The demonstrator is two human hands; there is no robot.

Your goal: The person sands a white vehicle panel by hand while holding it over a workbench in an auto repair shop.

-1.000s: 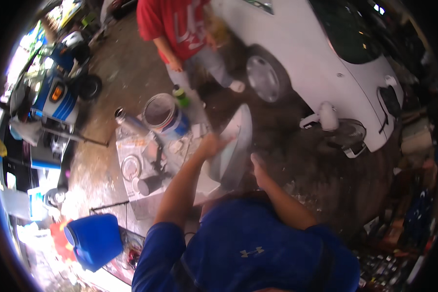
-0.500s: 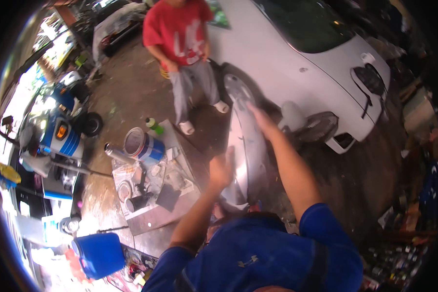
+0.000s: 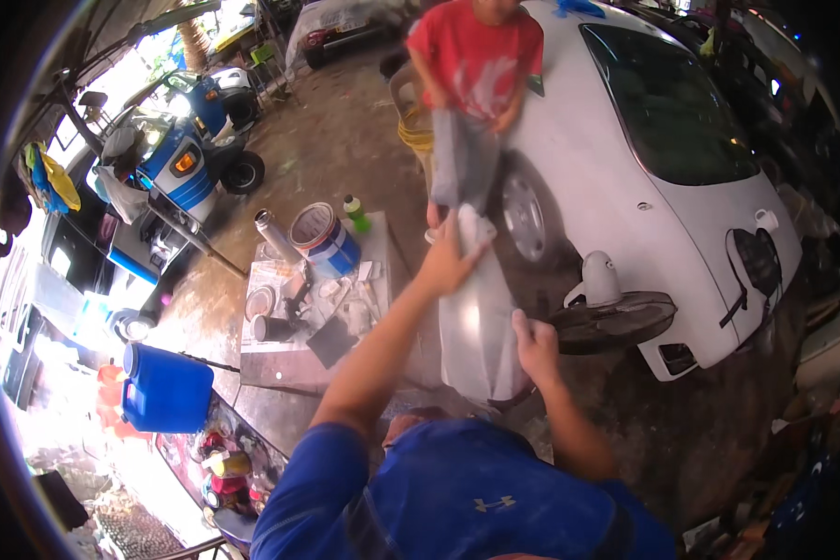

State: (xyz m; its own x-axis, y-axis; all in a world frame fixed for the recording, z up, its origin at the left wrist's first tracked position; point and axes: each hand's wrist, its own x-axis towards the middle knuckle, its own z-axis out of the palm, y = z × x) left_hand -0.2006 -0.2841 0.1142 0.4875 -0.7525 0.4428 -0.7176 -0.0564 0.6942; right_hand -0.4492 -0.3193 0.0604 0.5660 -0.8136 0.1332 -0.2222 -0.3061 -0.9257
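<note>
Blue can (image 3: 331, 250) on the table (image 3: 275, 371): a wide swing could topple it. My left hand (image 3: 450, 263), thumb apart from fingers, touches the pale panel (image 3: 476, 327) before me; right hand (image 3: 536, 347) at its right edge. Can't tell either grip; if loose, it could slip. Fan (image 3: 616, 327) near: scrape risk.

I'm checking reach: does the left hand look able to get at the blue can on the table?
Probably yes: nothing visible stands between the left hand and the blue can to its left, though that hand is on the pale panel and must first leave it.
</note>
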